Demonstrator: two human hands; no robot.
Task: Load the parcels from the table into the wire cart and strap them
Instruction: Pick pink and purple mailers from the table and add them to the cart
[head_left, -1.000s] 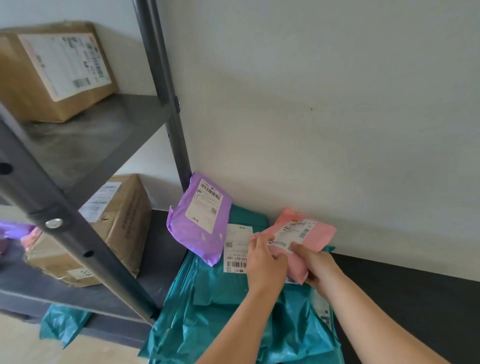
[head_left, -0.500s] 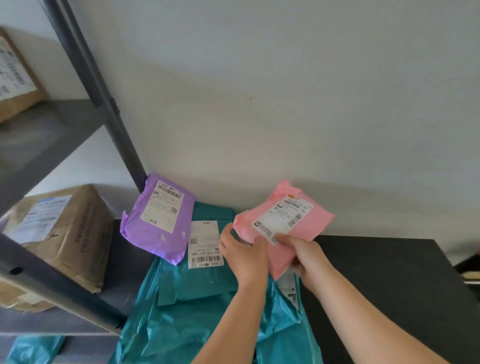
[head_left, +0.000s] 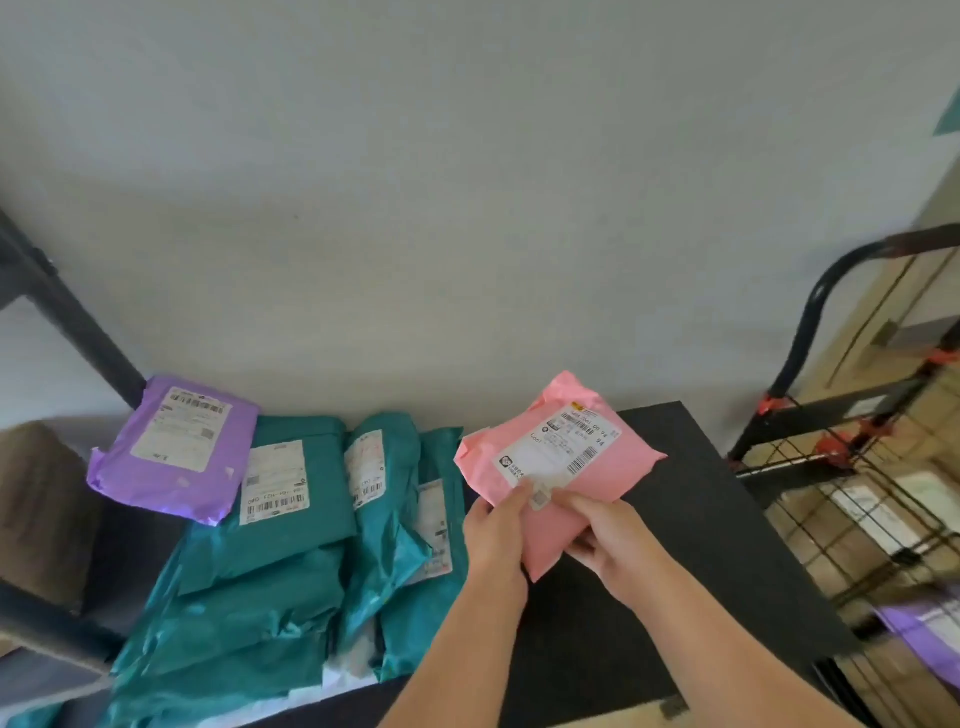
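I grip the pink parcel (head_left: 558, 470) with my left hand (head_left: 496, 530) and right hand (head_left: 605, 535), lifted above the table (head_left: 670, 519), label up, likely to carry it toward the wire cart (head_left: 852, 467) on my right; teal parcels (head_left: 291, 519) wait.

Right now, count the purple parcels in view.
2. One purple parcel lies at the left, partly on a teal parcel; the other, blurred, is in the wire cart at lower right. Others may be hidden.
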